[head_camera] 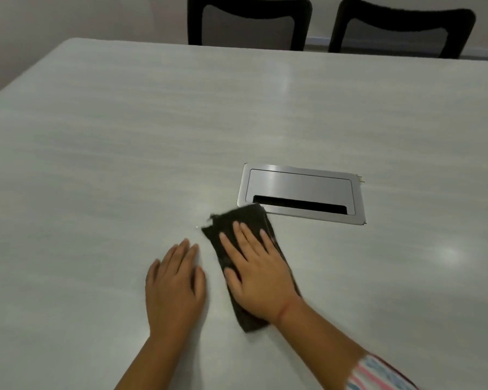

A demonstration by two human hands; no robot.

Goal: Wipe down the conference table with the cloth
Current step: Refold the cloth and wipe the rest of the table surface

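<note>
While my right hand presses flat with straight fingers on the folded dark brown cloth, its long axis runs from me toward the silver metal cable hatch, far corner overlapping the hatch's frame. My left hand lies flat and released on the pale grey wood-grain conference table, whose wide surface lies to the left.

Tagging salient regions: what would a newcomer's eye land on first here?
The right hand presses flat on a dark folded cloth near the middle of the conference table, with the left hand flat on the bare top beside it. Just beyond the cloth, a silver cable hatch is set into the tabletop. Two black chairs stand at the far edge.
</note>
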